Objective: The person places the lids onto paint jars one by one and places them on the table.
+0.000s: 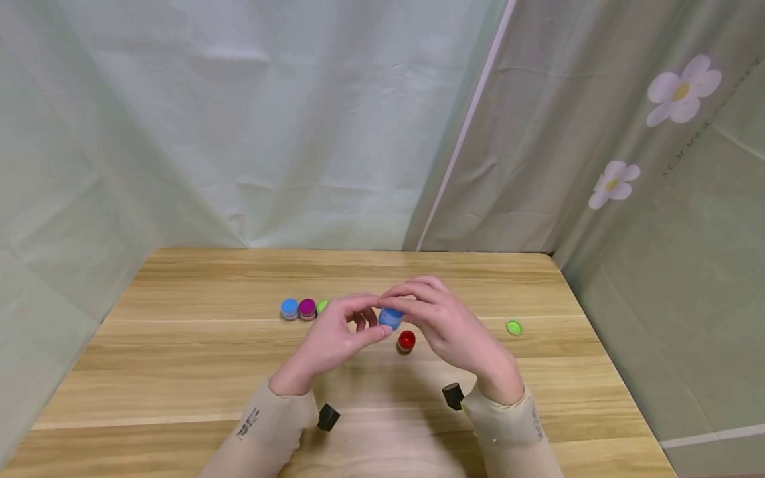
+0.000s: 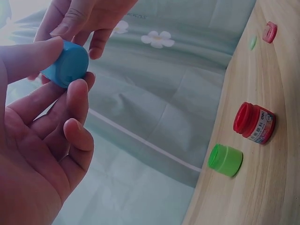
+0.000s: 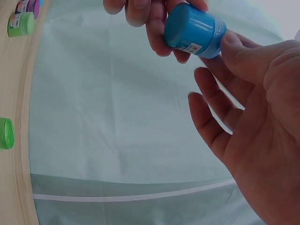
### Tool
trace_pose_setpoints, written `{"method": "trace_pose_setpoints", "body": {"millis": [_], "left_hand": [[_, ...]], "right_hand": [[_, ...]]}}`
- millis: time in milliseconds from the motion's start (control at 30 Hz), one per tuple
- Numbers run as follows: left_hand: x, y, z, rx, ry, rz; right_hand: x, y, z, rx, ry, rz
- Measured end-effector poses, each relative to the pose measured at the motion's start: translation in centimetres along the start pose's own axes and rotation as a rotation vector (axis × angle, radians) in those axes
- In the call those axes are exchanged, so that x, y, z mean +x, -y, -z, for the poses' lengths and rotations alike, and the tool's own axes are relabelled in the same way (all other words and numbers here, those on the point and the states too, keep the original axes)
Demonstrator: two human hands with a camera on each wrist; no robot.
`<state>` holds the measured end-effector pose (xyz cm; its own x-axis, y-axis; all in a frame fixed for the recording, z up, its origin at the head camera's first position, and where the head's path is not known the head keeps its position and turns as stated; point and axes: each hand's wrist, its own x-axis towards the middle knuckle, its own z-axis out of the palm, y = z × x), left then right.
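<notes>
Both hands hold a small blue paint jar above the table. My left hand pinches its body between thumb and fingers. The thumb and fingers of my right hand grip the other end, at the lid side, as the right wrist view shows. The jar is tilted in the wrist views. Below the hands stands an open red jar, its label visible in the left wrist view. Beside it is an open green jar, hidden in the head view.
A blue-topped jar, a purple-topped jar and a green jar stand in a row left of the hands. A green lid lies at the right, near a red lid. Curtains surround the wooden table.
</notes>
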<state>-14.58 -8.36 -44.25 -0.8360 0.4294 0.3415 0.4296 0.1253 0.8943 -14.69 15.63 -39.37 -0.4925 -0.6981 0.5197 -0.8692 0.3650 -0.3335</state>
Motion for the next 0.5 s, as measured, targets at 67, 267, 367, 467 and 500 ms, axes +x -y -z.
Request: {"method": "trace_pose_setpoints", "body": {"millis": [67,267,367,467,500], "left_hand": [[0.0,0.0,0.0,0.001,-0.004,0.014],[0.1,0.1,-0.1,0.014,-0.024,0.042],[0.1,0.1,-0.2,0.014,-0.048,0.058],[0.2,0.1,-0.3,0.008,-0.073,0.073],[0.3,0.1,-0.4,0.006,-0.080,0.074]], "right_hand": [[-0.1,0.0,-0.1,-0.010,-0.004,-0.027],[-0.1,0.2,-0.4,-0.077,-0.019,-0.114],[0.1,0.3,-0.6,-0.110,-0.045,-0.154],[0.3,0.3,-1.0,-0.151,-0.099,-0.184],[0.3,0.4,-1.2,-0.167,-0.123,-0.193]]}}
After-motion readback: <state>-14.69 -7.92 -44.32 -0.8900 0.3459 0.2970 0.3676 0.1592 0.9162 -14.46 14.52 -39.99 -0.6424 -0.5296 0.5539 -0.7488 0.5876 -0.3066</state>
